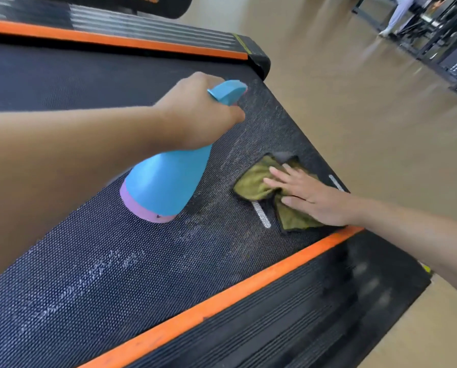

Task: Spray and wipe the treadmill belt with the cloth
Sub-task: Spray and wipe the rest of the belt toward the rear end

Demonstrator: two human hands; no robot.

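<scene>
The blue spray bottle [166, 179] is gripped round its neck by the left hand [198, 112], held tilted above the treadmill belt [115, 261], nozzle pointed toward the far end. The green cloth [256, 181] is pressed flat onto the belt by the right hand [307, 195], fingers straight, close to the orange side strip [222, 296]. Pale streaks are seen across the belt.
</scene>
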